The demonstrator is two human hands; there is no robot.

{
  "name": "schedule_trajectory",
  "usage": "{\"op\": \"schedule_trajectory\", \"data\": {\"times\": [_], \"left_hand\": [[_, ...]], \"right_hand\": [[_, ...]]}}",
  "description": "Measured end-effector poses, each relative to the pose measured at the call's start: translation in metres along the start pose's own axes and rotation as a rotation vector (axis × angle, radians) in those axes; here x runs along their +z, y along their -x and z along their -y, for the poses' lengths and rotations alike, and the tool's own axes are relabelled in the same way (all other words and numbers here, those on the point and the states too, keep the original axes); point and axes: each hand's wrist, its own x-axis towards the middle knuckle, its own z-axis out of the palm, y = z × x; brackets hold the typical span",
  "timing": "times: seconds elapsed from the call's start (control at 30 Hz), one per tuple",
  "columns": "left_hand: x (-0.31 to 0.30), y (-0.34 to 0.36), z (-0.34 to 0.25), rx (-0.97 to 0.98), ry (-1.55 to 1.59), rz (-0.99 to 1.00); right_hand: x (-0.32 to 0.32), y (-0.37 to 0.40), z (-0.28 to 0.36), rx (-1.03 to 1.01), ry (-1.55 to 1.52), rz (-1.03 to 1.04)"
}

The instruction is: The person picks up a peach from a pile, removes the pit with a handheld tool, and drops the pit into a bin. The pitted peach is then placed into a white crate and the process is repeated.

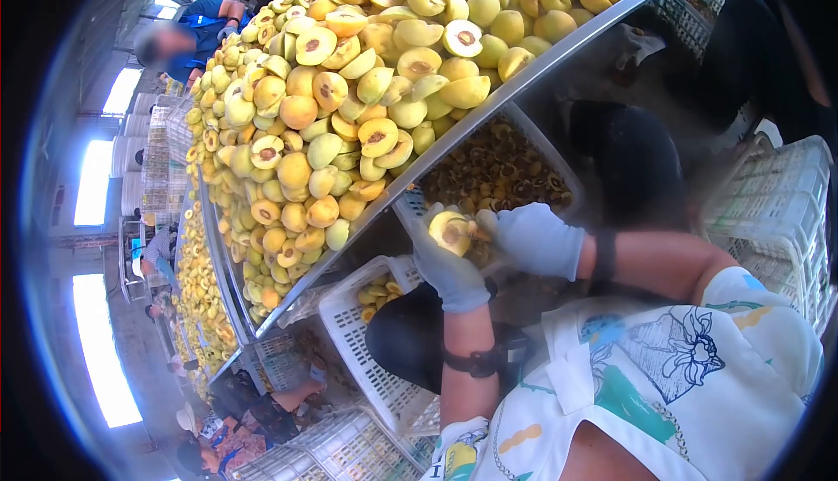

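While the left hand [449, 276] curls round a peach half [449, 232] and the right hand [537, 238], fingers closed beside it, works its pit, the fruit could slip from the gloved grip into the crate [546, 151] beneath.

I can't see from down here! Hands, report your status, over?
Left hand gripping peach half. Right hand touching its edge. Crate of pits beneath, nothing between.

Halved peach [451, 232]: yellow flesh, brown pit hollow facing camera, tilted, held between gloved hands above white crate of pits.
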Motion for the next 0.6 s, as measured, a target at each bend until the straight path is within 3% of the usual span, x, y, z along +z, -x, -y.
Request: {"op": "schedule_trajectory", "data": {"times": [0.1, 0.2, 0.3, 0.4, 0.5, 0.6], "left_hand": [[0.003, -0.002, 0.008, 0.092, -0.166, -0.051], [0.015, 0.004, 0.0, -0.069, 0.023, -0.134], [0.023, 0.011, -0.012, -0.113, 0.028, -0.147], [0.024, 0.011, -0.013, -0.134, 0.106, -0.179], [0.025, 0.01, -0.012, -0.156, 0.062, -0.182], [0.016, 0.006, 0.003, -0.04, -0.031, -0.133]], "right_hand": [[0.001, 0.002, 0.002, 0.057, -0.045, 0.08], [-0.001, 0.001, 0.009, 0.12, -0.103, 0.202], [0.0, 0.004, 0.003, 0.051, -0.269, 0.156], [0.003, 0.0, 0.0, 0.146, -0.639, 0.233], [0.005, -0.001, -0.004, 0.171, -0.785, 0.289], [0.004, 0.003, 0.001, 0.151, -0.551, 0.246]]}}
